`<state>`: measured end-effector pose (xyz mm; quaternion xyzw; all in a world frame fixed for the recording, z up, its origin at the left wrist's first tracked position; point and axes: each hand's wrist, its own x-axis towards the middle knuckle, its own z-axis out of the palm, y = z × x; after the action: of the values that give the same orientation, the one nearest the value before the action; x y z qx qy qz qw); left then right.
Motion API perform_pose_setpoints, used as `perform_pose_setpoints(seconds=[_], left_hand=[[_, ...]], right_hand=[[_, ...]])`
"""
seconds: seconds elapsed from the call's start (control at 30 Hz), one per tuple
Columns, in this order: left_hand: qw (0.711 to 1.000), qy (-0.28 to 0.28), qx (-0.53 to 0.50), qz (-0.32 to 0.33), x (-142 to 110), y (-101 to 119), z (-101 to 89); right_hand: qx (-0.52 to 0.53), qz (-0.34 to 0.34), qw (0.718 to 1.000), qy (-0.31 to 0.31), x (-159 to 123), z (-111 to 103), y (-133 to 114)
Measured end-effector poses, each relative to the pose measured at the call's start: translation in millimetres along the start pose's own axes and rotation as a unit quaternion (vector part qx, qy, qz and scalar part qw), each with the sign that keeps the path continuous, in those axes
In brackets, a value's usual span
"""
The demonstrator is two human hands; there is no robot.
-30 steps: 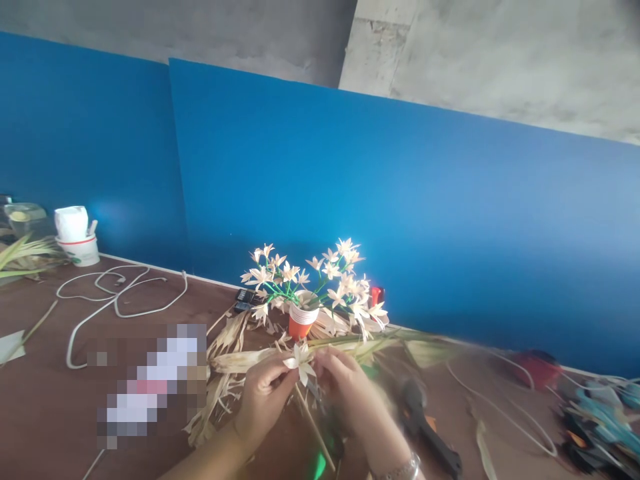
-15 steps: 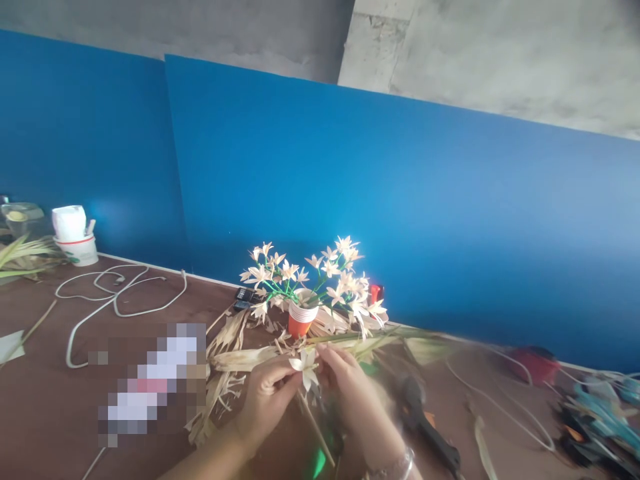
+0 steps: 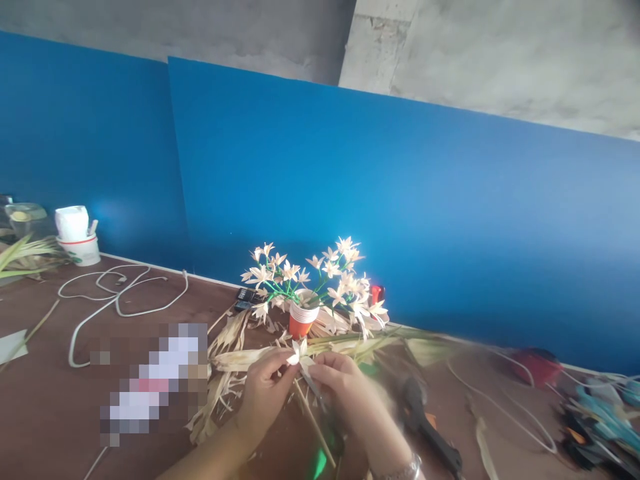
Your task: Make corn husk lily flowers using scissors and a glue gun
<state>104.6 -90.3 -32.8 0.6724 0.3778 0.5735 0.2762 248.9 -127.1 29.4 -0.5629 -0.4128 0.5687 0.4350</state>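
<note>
A pale husk flower (image 3: 299,351) with pointed petals is held between my two hands, over the near middle of the table. My left hand (image 3: 265,390) pinches it from the left, thumb and forefinger closed at its base. From the right, my right hand (image 3: 345,385) has its fingertips pressed together at the flower's lower petals. Just beyond stands an orange and white paper cup (image 3: 301,321) filled with similar flowers (image 3: 345,287) on green stems. Below my hands lie a thin tan stick (image 3: 314,423) and a dark tool with a grey blade, partly hidden.
Dry husks (image 3: 227,387) are scattered left of my hands. A black glue gun (image 3: 430,430), blurred, lies at right. White cable (image 3: 117,300) loops across the left table, near a white tub (image 3: 83,250). A blue partition (image 3: 400,200) rises behind; a red object (image 3: 537,367) sits far right.
The flower has moved up and slightly left and tipped, so its petals point more upward. My right hand's fingertips have shifted down and left, closer to the flower's base.
</note>
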Motion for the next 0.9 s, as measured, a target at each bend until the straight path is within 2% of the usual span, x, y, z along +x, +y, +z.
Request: perform_pose_setpoints(seconds=[0.13, 0.23, 0.4, 0.5, 0.6, 0.8, 0.9], left_hand=[[0.998, -0.030, -0.025, -0.052, 1.7, 2.7, 2.3], [0.988, -0.067, -0.079, -0.115, 3.3, 5.5, 4.8], [0.930, -0.141, -0.213, -0.264, 6.1, 10.6, 6.9], [0.895, -0.185, -0.252, -0.319, 8.4, 14.1, 6.4], [0.884, -0.208, -0.259, -0.329, 9.9, 15.8, 6.2], [0.910, -0.200, -0.258, -0.257, 7.7, 9.3, 8.5], [0.918, -0.182, -0.243, -0.255, 7.0, 6.9, 8.3]], right_hand=[[-0.044, -0.024, 0.998, 0.026, 2.1, -5.1, -1.5], [-0.085, -0.048, 0.994, 0.041, 2.1, -9.2, -3.4], [-0.110, -0.072, 0.988, 0.075, 0.7, -11.7, -6.0], [-0.104, -0.058, 0.991, 0.060, 1.0, -12.6, -5.0], [-0.103, -0.040, 0.993, 0.042, 2.3, -14.0, -3.5], [-0.121, -0.043, 0.990, 0.050, 1.8, -13.9, -5.2], [-0.119, -0.041, 0.991, 0.045, -1.0, -11.5, -8.5]])
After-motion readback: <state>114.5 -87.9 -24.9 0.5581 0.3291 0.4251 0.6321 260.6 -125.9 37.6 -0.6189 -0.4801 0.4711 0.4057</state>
